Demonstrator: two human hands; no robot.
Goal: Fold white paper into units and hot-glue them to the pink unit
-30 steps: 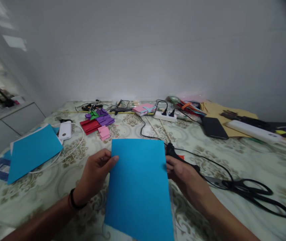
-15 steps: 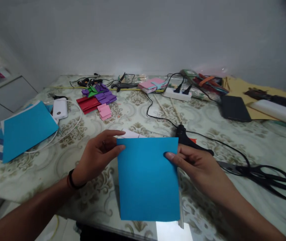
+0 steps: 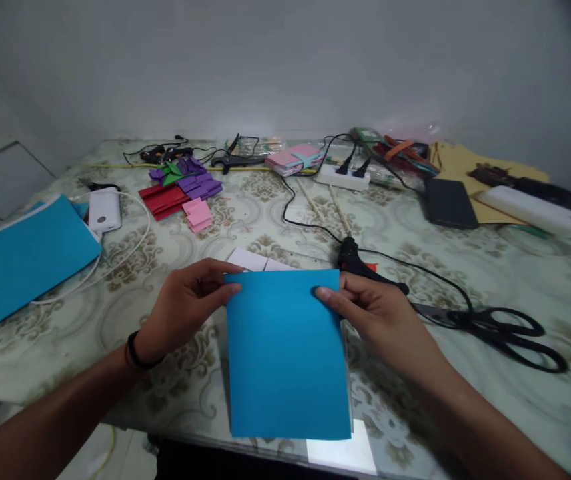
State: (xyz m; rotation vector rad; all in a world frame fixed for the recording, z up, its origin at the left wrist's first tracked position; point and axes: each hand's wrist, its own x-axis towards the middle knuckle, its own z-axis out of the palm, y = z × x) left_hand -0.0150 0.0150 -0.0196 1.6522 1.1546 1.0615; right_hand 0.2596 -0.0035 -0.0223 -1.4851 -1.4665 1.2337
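A blue sheet of paper (image 3: pixel 285 360) is held upright in front of me at the table's front edge, its flat face toward me. My left hand (image 3: pixel 193 303) pinches the sheet's upper left corner, the thumb on the near face and fingers behind. At the upper right, my right hand (image 3: pixel 373 310) grips it the same way, its fingers partly hidden by the sheet. White folded paper (image 3: pixel 248 260) shows just beyond the sheet's top edge. Near my right hand lie a black glue gun (image 3: pixel 349 257) and large black-handled scissors (image 3: pixel 490 328).
More blue paper (image 3: pixel 40 253) and a white power bank (image 3: pixel 105 210) with a cable lie left. Folded red paper (image 3: pixel 163 200), purple paper (image 3: pixel 198 187) and pink paper (image 3: pixel 198 215) sit behind. A power strip (image 3: pixel 343 177) and black phone-like slab (image 3: pixel 450 203) are further back.
My view has shifted a little to the right, so the table things appear further left. Both hands keep their hold on the blue sheet, and a pale strip below its right corner shows less.
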